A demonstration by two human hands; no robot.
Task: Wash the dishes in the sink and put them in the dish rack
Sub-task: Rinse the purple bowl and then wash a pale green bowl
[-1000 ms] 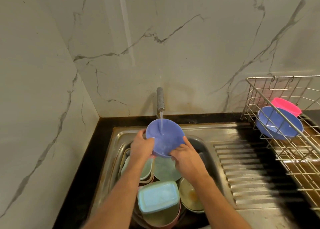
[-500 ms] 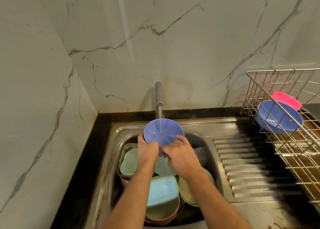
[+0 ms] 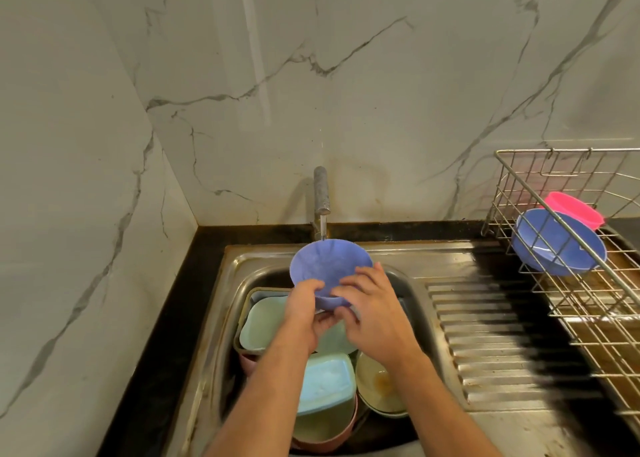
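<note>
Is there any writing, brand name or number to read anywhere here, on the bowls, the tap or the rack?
None can be read. The blue bowl held under the tap, the dishes in the sink and the bowls in the dish rack show no print, and the marble wall bears only veins.

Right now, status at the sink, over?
Left hand and right hand grip blue bowl under running tap. Dish rack path unobstructed.
</note>
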